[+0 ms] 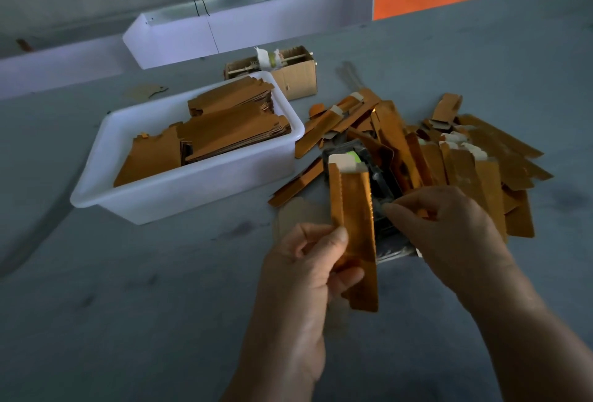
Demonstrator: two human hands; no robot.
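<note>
Gold carton sleeve (353, 225) held above table (128, 305), left hand (298, 283) grip closed round it. Right hand (449, 228) at tape dispenser (378, 177), grip can't be told tbh. Taped pile (465, 157) done, tub (192, 199) of flat blanks (231, 122) left to go.

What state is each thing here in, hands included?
Gold sleeve: held up, white end flap showing.
Left hand: grips the gold sleeve.
Right hand: fingers curled by the black device; grip unclear.
White tub: holds stacked flat cartons.
Loose sleeves: heaped on the table.
Cardboard box: open on top.
</note>
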